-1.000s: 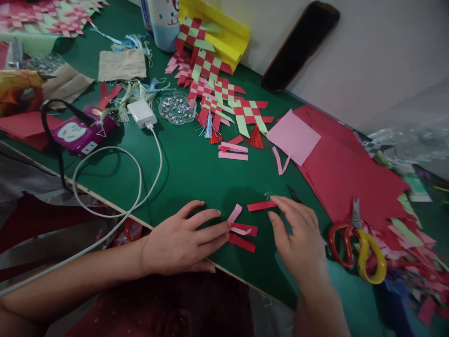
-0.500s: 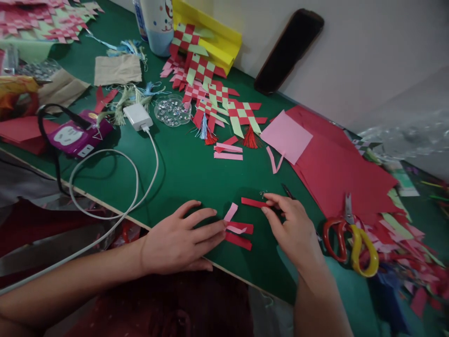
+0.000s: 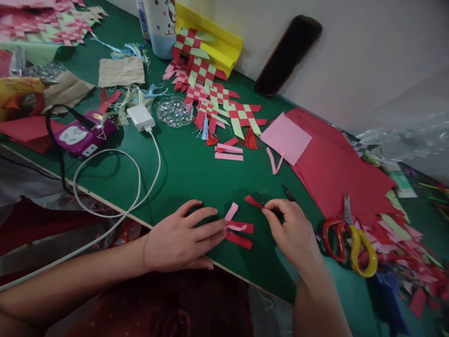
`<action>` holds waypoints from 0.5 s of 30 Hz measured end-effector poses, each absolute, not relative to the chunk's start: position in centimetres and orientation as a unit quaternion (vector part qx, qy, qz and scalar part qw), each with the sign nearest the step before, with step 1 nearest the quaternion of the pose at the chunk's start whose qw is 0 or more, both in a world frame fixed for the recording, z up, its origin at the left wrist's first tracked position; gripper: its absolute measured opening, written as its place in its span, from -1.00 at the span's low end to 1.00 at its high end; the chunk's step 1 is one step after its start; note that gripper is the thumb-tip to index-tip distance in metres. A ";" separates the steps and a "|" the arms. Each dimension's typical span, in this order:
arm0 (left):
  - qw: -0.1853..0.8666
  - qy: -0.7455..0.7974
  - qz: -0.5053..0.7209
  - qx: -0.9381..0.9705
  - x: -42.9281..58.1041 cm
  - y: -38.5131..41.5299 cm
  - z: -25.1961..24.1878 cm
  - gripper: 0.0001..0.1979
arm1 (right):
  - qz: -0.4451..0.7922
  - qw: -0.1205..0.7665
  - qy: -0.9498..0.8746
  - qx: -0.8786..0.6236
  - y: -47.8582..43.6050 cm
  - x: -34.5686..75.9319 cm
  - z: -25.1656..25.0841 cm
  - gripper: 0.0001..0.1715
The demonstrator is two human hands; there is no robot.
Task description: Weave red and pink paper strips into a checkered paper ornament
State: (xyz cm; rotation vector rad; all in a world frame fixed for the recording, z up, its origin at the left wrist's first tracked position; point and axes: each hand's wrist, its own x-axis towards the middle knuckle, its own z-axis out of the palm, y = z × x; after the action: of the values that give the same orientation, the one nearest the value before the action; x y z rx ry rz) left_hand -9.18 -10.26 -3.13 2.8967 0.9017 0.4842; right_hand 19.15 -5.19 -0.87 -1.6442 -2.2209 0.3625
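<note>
The right hand (image 3: 293, 234) pinches a red strip (image 3: 253, 201), newly twisted and seemingly secured; the spread left hand (image 3: 185, 236) steadies other strips (image 3: 239, 240).

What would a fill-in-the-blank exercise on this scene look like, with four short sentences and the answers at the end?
1. The right hand pinches a ____ paper strip.
2. The left hand touches a strip bundle that is red and ____ in colour.
3. The scissors have one red handle loop and one ____ handle loop.
4. The colour of the tabletop is ____.

Missing words: red; pink; yellow; green.
</note>
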 end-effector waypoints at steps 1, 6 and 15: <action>0.036 0.294 0.155 0.943 -9.2 -10.3 -3.1 -0.44 | 0.130 0.183 -0.778 -0.588 -5.4 19.1 -0.8 -0.86; 0.036 0.294 0.149 0.943 -9.2 -10.3 -3.0 -0.43 | 0.146 0.213 -0.739 -0.622 -7.3 18.8 -0.3 -0.80; 0.033 0.294 0.157 0.942 -9.1 -10.3 -3.1 -0.45 | 0.131 0.221 -0.762 -0.594 -8.9 17.5 0.0 -0.79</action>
State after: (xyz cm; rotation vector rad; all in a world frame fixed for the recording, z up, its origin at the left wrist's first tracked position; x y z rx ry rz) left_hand -9.12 -10.26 -3.09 2.8995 0.9052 0.4824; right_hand 17.54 -8.90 0.05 -1.6431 -2.1064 0.3630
